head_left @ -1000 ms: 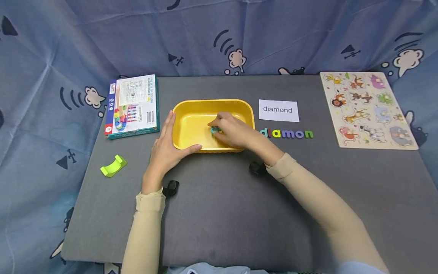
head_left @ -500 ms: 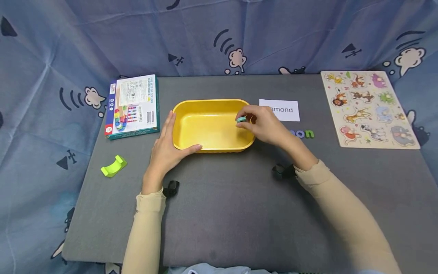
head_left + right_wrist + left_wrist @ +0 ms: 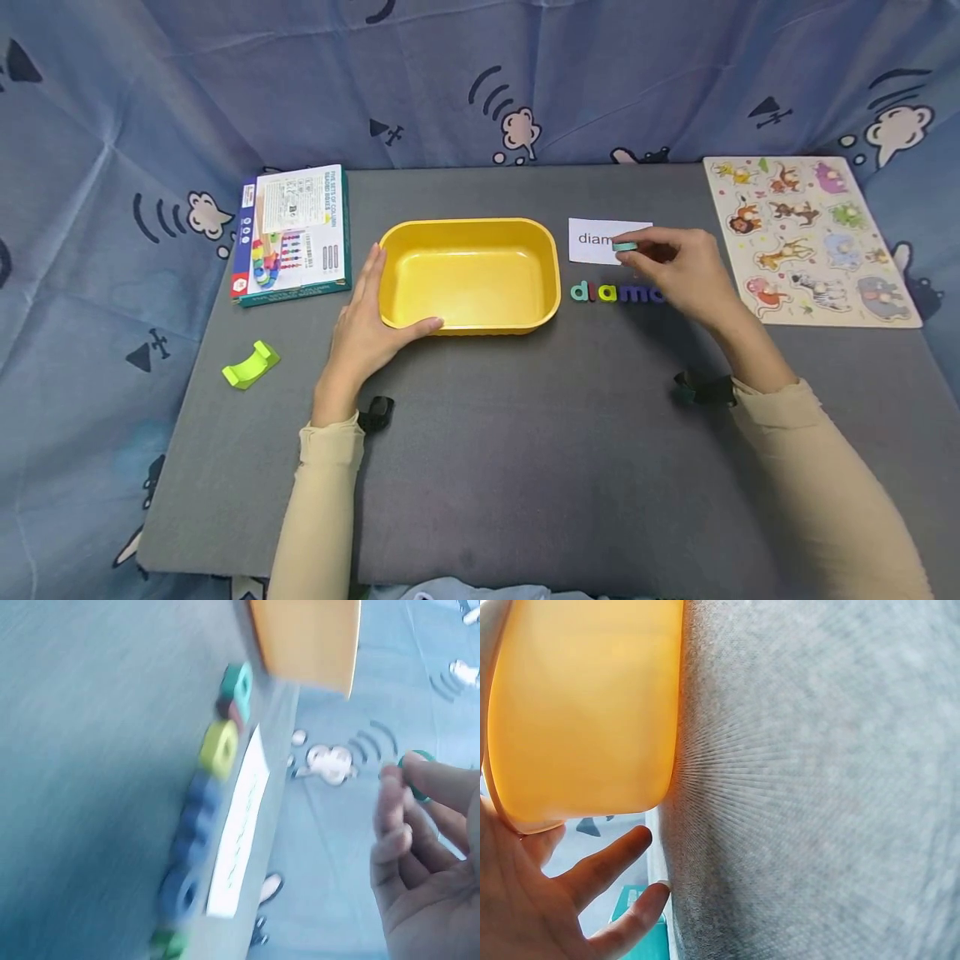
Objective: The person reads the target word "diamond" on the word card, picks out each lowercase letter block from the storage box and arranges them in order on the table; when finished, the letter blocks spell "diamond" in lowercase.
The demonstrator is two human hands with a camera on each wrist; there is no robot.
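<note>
My right hand [image 3: 686,271] pinches a small teal letter piece [image 3: 625,246] between thumb and fingers, above a white word card [image 3: 583,230]. In the right wrist view the letter piece [image 3: 416,774] shows only as a teal curve at the fingertips. Below the card, a row of colourful letters [image 3: 607,293] reads "diamo" before the hand covers the end; a green letter [image 3: 171,943] closes it in the right wrist view. My left hand [image 3: 365,325] rests against the left end of a yellow tray [image 3: 468,317], fingers extended along its side and thumb at the front rim.
A boxed toy set [image 3: 296,233] lies at the back left, with a lime-green curved block [image 3: 251,365] in front of it. An animal puzzle board [image 3: 813,242] lies at the back right. A patterned blue curtain [image 3: 442,75] hangs behind the grey table [image 3: 510,467].
My right hand has picked the teal letter out of the yellow tray and carried it right, over the word card. My left hand has stayed at the tray.
</note>
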